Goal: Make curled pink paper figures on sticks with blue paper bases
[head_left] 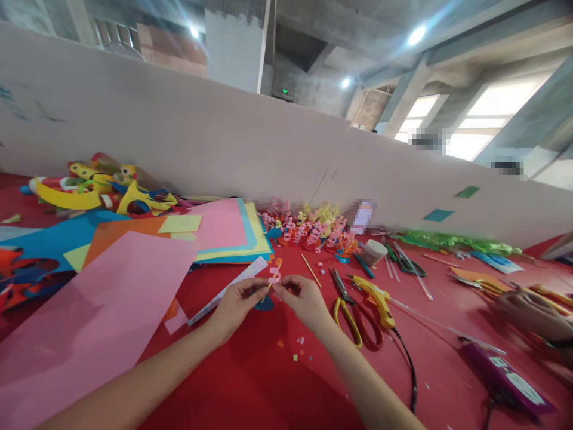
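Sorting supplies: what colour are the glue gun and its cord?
The glue gun is yellow, its cord black; head view.

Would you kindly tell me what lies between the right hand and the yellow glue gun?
In the head view, yellow-handled pliers lie on the red table between the right hand and the glue gun.

White partition (188, 125) behind red table (268, 382). Bare concrete ceiling (340, 36) with round lamps (416, 34). Bright windows (492, 113) at upper right.
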A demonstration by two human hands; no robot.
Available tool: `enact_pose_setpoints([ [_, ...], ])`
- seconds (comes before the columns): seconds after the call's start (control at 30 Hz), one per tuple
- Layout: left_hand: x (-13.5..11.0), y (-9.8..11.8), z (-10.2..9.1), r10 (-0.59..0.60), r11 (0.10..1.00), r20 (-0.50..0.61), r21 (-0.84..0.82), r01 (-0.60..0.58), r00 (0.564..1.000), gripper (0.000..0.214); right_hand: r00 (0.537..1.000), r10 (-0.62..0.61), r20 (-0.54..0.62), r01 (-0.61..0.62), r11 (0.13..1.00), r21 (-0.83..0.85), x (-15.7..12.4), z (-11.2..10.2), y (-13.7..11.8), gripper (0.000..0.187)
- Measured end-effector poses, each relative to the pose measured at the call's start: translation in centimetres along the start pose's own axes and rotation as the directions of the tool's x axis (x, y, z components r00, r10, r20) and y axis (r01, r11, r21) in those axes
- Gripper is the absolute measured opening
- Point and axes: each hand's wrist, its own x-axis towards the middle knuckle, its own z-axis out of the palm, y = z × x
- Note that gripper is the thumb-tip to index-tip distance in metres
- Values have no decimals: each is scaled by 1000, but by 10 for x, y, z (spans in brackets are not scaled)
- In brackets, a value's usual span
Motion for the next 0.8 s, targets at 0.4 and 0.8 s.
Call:
enact_pose_setpoints([
  [0.4,-5,21,8,-146,952,30,-266,148,989,18,980,153,-124,-187,922,-339,-13,-98,14,34],
  [0.8,3,11,1,-116,948,33,-296,121,993,12,723,645,-247,-691,665,-284,-36,-187,103,40],
])
